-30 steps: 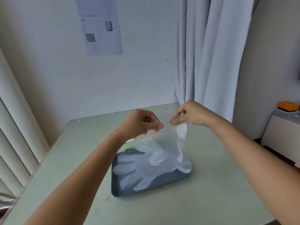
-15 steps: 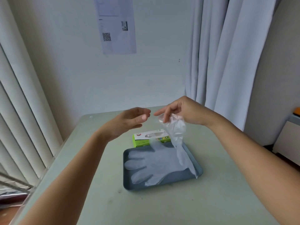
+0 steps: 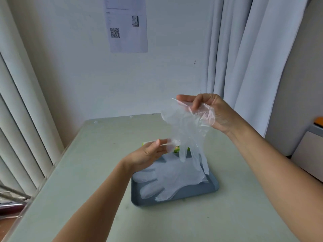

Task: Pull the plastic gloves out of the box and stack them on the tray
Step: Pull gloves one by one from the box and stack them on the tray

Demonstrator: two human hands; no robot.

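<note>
My right hand (image 3: 208, 110) pinches the cuff of a clear plastic glove (image 3: 187, 131) and holds it up above the table, its fingers hanging down toward the tray. My left hand (image 3: 148, 152) is lower, fingers straight, its fingertips touching a hanging finger of that glove. A grey-blue tray (image 3: 174, 198) lies on the table with clear gloves (image 3: 167, 180) spread flat in it. The green and white glove box (image 3: 176, 149) stands just behind the tray, mostly hidden by my left hand and the hanging glove.
The pale green table (image 3: 90, 172) stands against a white wall. White blinds (image 3: 19, 119) hang at the left and a curtain (image 3: 244, 49) at the right. A low cabinet (image 3: 307, 145) with an orange object stands at the far right.
My right hand has lifted the glove higher and spread its cuff. My left hand has dropped lower and now touches a hanging glove finger. The view has shifted, showing the tray lower in frame.
</note>
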